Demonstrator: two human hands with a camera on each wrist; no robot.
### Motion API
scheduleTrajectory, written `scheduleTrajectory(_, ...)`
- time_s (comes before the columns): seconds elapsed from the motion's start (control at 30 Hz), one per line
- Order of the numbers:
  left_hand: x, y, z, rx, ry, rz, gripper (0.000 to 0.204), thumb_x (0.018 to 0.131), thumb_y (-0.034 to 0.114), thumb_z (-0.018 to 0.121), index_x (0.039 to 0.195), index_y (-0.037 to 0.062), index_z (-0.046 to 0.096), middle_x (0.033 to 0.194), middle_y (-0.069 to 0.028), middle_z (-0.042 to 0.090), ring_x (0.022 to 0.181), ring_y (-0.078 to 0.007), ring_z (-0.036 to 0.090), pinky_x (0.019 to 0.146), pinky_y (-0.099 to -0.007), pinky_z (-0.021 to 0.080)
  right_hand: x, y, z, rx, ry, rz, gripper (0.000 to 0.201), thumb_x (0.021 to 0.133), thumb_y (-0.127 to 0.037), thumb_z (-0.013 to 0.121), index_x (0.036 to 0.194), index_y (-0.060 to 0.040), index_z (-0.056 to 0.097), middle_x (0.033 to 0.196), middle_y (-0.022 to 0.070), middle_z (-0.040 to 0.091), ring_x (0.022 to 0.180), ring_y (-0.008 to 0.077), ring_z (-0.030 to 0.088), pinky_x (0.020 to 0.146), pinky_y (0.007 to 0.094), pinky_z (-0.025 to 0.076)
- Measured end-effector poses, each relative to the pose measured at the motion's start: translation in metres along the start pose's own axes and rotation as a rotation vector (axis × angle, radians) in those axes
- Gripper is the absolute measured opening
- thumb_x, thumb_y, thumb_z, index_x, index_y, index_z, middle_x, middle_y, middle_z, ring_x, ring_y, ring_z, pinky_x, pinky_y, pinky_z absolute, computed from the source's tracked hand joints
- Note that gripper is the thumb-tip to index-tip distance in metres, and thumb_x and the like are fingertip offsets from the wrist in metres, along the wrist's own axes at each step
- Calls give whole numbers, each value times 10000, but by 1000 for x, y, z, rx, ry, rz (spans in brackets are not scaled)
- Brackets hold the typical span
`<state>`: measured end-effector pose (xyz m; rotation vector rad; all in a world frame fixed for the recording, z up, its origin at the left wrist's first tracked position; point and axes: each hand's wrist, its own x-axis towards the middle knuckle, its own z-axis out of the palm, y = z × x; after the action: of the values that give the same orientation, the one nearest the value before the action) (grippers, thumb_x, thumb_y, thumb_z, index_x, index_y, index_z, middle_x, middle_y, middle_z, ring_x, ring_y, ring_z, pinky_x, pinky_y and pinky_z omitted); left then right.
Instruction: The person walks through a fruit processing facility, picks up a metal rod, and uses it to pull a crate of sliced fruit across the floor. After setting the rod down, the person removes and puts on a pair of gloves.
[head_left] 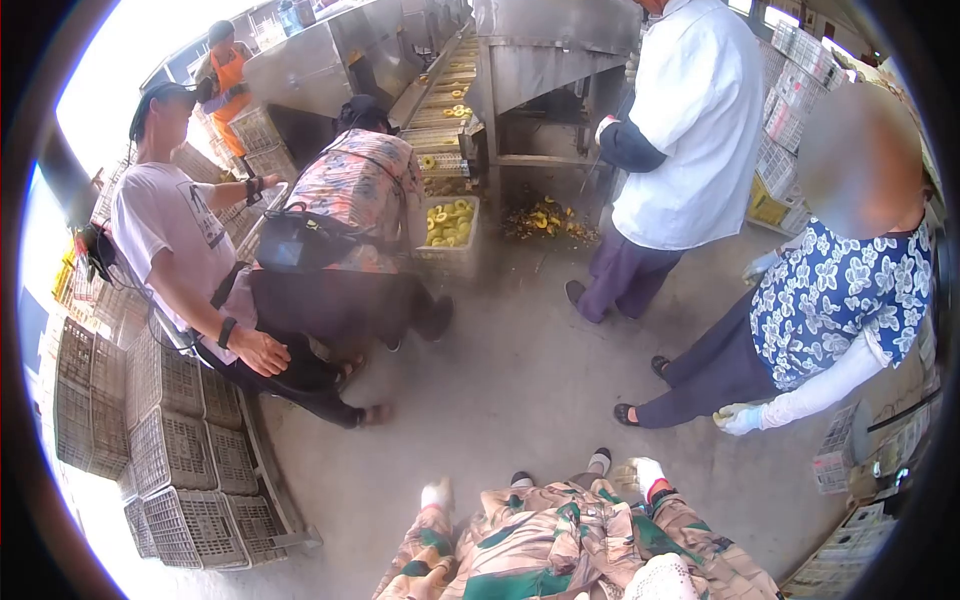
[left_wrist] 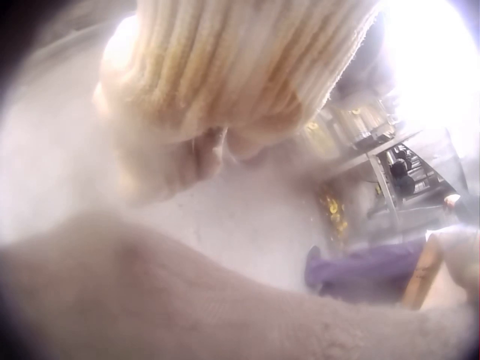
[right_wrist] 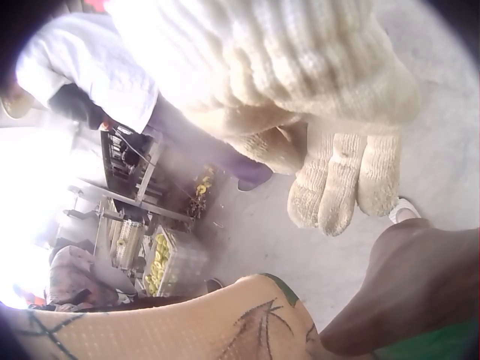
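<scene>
My left hand, in a white knit glove, hangs at my left side in the head view. Up close in the left wrist view, the left glove is blurred, its fingers bent loosely with nothing showing in them. On the other side hangs my right hand, also gloved. The right wrist view shows the right glove with relaxed, slightly curled fingers around nothing. Both hands are over the concrete floor, apart from any object. My camouflage-patterned sleeves cover the arms.
Ahead, a conveyor carries yellow fruit pieces toward a pale crate of yellow-green fruit. Fruit scraps lie on the floor. Several people stand around, including one in a white shirt. Stacked crates line the left.
</scene>
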<state>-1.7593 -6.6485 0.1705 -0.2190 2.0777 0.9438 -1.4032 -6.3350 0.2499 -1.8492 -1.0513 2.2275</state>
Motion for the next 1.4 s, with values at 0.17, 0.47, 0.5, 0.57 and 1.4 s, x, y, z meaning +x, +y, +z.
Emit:
scheduleTrajectory(0.17,12,-19,8,46,13,6,497,823,415,493,928,-56,611,683,-206,624,584,-309,618,568,-401,485,-6,-6,0,-8,-2,3,291,908,-213,418,1090,-9,517,1022,209,634,855,347,638,746,453,507)
scheduleTrajectory(0.47,-19,-14,41,77,67,-15,533,827,446,500,975,-52,620,837,-245,639,757,-345,629,681,-404,482,-10,-21,-38,-36,-11,19,270,896,-212,457,1074,-16,514,1005,198,638,842,334,640,725,445,512)
scheduleTrajectory(0.5,-23,-10,46,74,75,-13,534,828,447,501,976,-52,621,844,-246,638,765,-348,628,687,-401,482,-9,-24,-45,-33,-10,17,272,894,-210,463,1078,-16,510,1006,199,637,846,335,640,726,446,512)
scheduleTrajectory(0.57,-26,-3,57,77,77,-16,540,827,453,504,973,-54,621,849,-250,638,766,-354,627,692,-403,480,-9,-35,-54,-35,-7,19,273,892,-207,468,1085,-16,504,1008,201,635,847,336,641,724,449,514)
scheduleTrajectory(1.4,-66,31,76,-51,56,-15,263,883,275,511,756,45,531,561,-40,481,426,-170,462,362,-318,359,-8,-55,-96,-30,-34,34,291,876,-208,494,1084,-5,500,990,197,639,826,329,648,706,433,525)
